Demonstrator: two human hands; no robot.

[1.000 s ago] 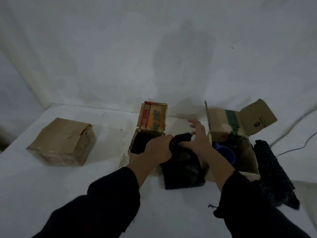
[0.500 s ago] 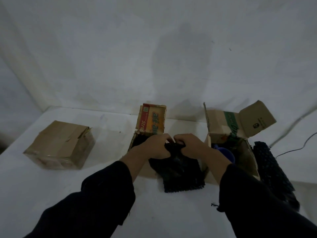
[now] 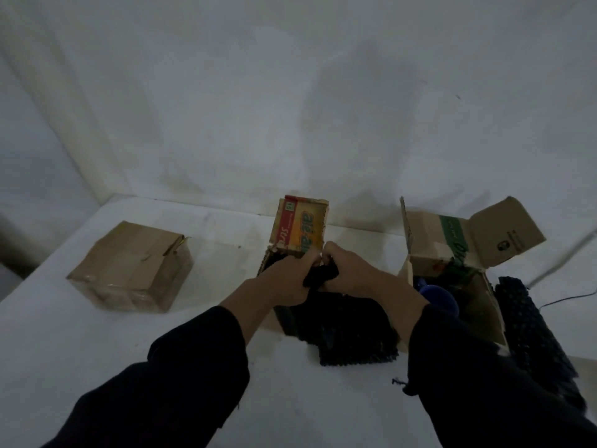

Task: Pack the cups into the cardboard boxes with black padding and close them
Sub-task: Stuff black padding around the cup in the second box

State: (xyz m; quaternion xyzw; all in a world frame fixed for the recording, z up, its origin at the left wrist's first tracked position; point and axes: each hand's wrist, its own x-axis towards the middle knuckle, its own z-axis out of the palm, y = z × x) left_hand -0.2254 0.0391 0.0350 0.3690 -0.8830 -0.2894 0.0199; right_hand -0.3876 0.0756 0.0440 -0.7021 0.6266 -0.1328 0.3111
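My left hand and my right hand are both closed on the bunched top of a sheet of black padding, held over the middle cardboard box, whose printed flap stands up behind. The padding's lower part hangs down over the box front onto the table. Whether a cup is in this box is hidden. To the right, an open box with green print holds a blue cup.
A closed cardboard box sits at the left of the white table. Another strip of black padding lies to the right of the open box. A thin cable runs at the far right. A white backdrop rises behind.
My right hand came from the right box's edge to the padding and closed on it. Both hands then bunched the padding and moved it back over the middle box.
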